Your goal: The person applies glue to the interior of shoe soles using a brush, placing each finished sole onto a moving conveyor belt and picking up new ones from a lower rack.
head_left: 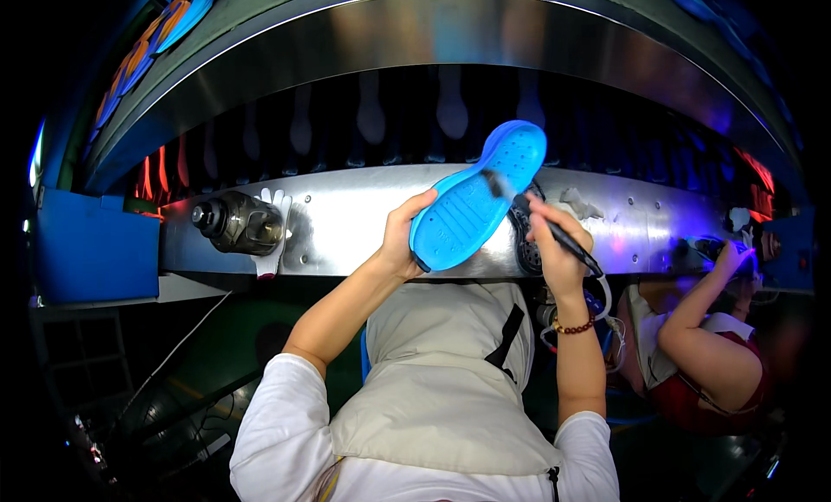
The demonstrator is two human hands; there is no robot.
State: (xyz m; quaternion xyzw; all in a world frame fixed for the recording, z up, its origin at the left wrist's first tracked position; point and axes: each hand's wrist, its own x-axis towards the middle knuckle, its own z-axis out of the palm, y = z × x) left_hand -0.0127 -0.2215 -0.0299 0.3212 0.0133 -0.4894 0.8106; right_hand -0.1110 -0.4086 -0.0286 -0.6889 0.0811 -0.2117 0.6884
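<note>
My left hand point(403, 234) grips a bright blue shoe sole point(459, 221) by its lower left edge, above the metal ledge. The sole's inner face is turned toward me, with ridges at the lower end and small holes at the upper end. In my right hand point(563, 242) is a brush point(567, 241) with a black handle; a pale tube runs from the handle's end. The blurred bristles are at the middle of the sole and seem to touch it. Behind the sole and my right hand, a dark shoe part point(528, 247) is partly hidden.
The metal ledge point(363, 195) runs in front of a dark opening holding several soles. A dark bottle point(247, 225) lies there beside a white glove point(275, 229). Crumpled white material point(582, 202) sits further right. A co-worker's arm point(705, 312) reaches in at the far right.
</note>
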